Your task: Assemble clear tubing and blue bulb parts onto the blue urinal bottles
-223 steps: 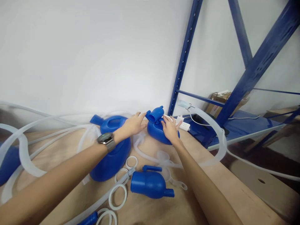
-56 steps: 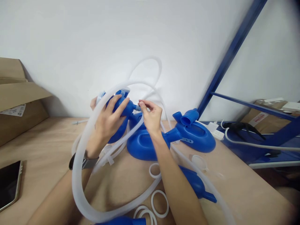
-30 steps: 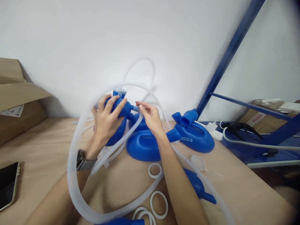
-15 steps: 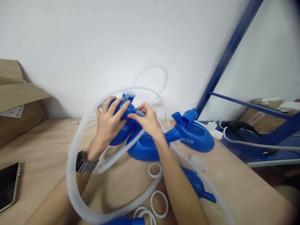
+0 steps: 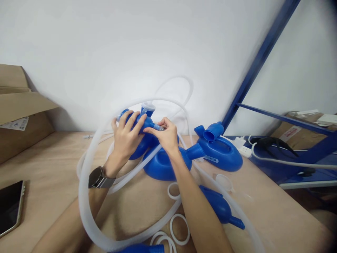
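My left hand (image 5: 128, 133) is wrapped over a blue plastic funnel-like part (image 5: 147, 122), its narrow end pointing right. At that narrow end, the thumb and fingers of my right hand (image 5: 166, 133) pinch a clear tube end (image 5: 158, 127). A long translucent hose (image 5: 84, 196) loops around the left forearm and in front of the hands. Below and behind the held part stands a blue bottle, partly hidden. Another blue bottle (image 5: 163, 167) lies under my right wrist, its neck toward the right. A blue cup-shaped piece with a clear lid (image 5: 148, 106) shows behind the left fingers.
Right of the hands sits a blue bottle (image 5: 223, 154) with a spouted part on top. White rings (image 5: 179, 229) and a blue part (image 5: 217, 205) lie nearer. A phone (image 5: 11, 207) and cardboard box (image 5: 25, 130) are left; a blue metal frame (image 5: 259, 66) and power strip (image 5: 245, 151) are right.
The view has shifted slightly. The held blue part has tilted a little, and its left end shows more beside my left fingers. Both hands keep their hold.
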`<state>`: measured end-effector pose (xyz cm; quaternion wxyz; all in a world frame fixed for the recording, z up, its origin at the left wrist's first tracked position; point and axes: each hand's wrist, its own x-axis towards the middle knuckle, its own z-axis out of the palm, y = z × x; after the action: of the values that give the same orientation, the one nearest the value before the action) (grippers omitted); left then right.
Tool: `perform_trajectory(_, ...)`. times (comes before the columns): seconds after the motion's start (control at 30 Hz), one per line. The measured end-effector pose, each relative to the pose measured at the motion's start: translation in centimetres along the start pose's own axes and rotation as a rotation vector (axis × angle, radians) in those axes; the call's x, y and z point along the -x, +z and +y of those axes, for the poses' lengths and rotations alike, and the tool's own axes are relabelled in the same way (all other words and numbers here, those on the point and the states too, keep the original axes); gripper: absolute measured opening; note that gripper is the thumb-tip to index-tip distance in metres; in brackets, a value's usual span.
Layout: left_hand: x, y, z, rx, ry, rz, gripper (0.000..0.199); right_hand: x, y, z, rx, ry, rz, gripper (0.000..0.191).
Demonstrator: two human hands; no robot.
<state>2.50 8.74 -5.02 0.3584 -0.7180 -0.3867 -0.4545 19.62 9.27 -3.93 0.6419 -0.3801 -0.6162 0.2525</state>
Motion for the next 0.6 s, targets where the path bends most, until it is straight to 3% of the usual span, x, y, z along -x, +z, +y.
perform_trajectory(0.27, 0.5, 0.2, 0.5, 0.001, -0.069, -0.030, 0.052, -0.1, -0.1, 0.2, 0.051, 0.038, -0.012, 0.048)
perform_trajectory(0.43, 0.4, -0.1, 0.8, -0.020, -0.138, -0.057, 0.060, -0.4, -0.4, 0.0, 0.121, 0.026, 0.113, 0.052)
perform_trajectory(0.6, 0.5, -0.2, 0.1, 0.003, -0.088, -0.093, 0.060, -1.4, -1.6, -0.6, 0.057, 0.047, -0.029, 0.054)
